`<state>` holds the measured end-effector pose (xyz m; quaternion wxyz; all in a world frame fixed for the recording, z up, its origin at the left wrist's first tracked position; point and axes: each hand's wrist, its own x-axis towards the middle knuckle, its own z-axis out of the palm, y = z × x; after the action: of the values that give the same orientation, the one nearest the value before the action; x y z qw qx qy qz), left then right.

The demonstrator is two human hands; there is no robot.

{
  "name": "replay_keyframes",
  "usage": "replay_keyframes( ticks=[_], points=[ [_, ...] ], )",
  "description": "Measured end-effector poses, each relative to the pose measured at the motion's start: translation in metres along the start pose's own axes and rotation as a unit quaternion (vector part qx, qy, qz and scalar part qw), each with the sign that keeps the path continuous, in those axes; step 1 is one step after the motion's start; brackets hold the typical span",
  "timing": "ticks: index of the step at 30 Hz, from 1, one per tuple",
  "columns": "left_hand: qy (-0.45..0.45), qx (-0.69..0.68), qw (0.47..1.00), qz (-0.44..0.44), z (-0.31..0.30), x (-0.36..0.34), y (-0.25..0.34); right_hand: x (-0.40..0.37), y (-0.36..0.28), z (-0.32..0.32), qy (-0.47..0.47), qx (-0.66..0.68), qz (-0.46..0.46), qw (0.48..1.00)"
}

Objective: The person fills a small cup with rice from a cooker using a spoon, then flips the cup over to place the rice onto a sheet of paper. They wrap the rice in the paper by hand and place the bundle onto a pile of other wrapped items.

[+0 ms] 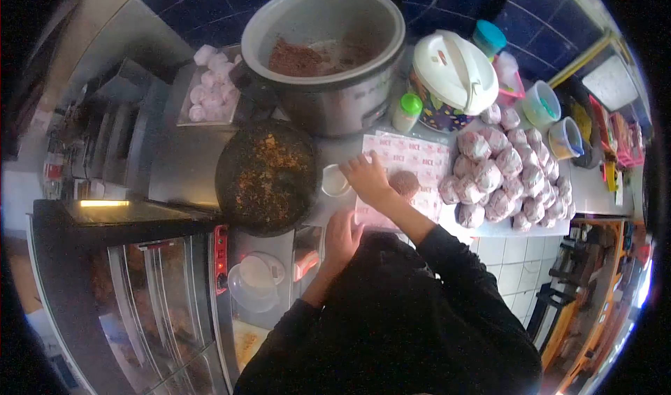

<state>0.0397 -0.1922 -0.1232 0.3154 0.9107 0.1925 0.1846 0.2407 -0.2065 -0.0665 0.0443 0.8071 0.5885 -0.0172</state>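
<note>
The printed wrapping sheet (400, 154) at twelve o'clock looks like smooth, thin paper, as do the crinkled wrapped bundles (487, 175) at two o'clock. Smooth metal forms the big pot (325, 35) toward eleven o'clock, glossy plastic the green cap (411, 103), and glazed tile the blue wall (552, 42).

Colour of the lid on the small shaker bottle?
Bright green lid; shows in the head view.

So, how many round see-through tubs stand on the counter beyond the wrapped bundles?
2. One tub, with something green inside, stands beside the pink container; the other tub, with something blue inside, is nearer the person. Others may be hidden.
</note>
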Motion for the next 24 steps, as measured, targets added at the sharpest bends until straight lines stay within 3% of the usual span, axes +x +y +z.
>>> replay_keyframes(
  ticks=[2, 7, 10, 12, 14, 17, 19, 20, 22, 24],
  points=[
    [-0.038, -0.032, 0.999, 0.011, -0.005, 0.008, 0.005, -0.002, 0.009, -0.006, 0.193, 0.013, -0.030, 0.981],
    [-0.074, -0.027, 0.997, 0.009, 0.004, 0.016, 0.006, -0.077, 0.049, -0.052, 0.274, 0.193, 0.067, 0.940],
    [-0.120, -0.032, 0.992, -0.018, 0.000, 0.020, 0.010, -0.143, 0.071, -0.031, 0.304, 0.208, 0.173, 0.914],
    [-0.098, -0.016, 0.995, 0.025, 0.007, 0.016, 0.001, -0.185, 0.074, -0.022, 0.251, 0.239, 0.243, 0.906],
    [-0.099, 0.005, 0.994, 0.035, 0.009, 0.014, 0.001, -0.214, 0.071, 0.001, 0.262, 0.261, 0.272, 0.889],
    [-0.090, -0.023, 0.996, -0.011, 0.004, 0.024, 0.014, -0.235, 0.060, 0.011, 0.258, 0.284, 0.293, 0.876],
    [0.005, 0.111, 0.994, 0.024, -0.003, 0.042, 0.028, -0.240, 0.053, 0.015, 0.252, 0.314, 0.303, 0.864],
    [0.007, 0.114, 0.993, 0.022, -0.009, 0.057, 0.034, -0.240, 0.051, 0.015, 0.242, 0.341, 0.310, 0.854],
    [-0.024, 0.168, 0.980, 0.106, -0.024, 0.100, 0.049, -0.238, 0.049, 0.013, 0.259, 0.339, 0.289, 0.857],
    [-0.054, 0.218, 0.968, 0.109, -0.018, 0.127, 0.043, -0.234, 0.047, 0.013, 0.250, 0.379, 0.288, 0.844]
  ],
)
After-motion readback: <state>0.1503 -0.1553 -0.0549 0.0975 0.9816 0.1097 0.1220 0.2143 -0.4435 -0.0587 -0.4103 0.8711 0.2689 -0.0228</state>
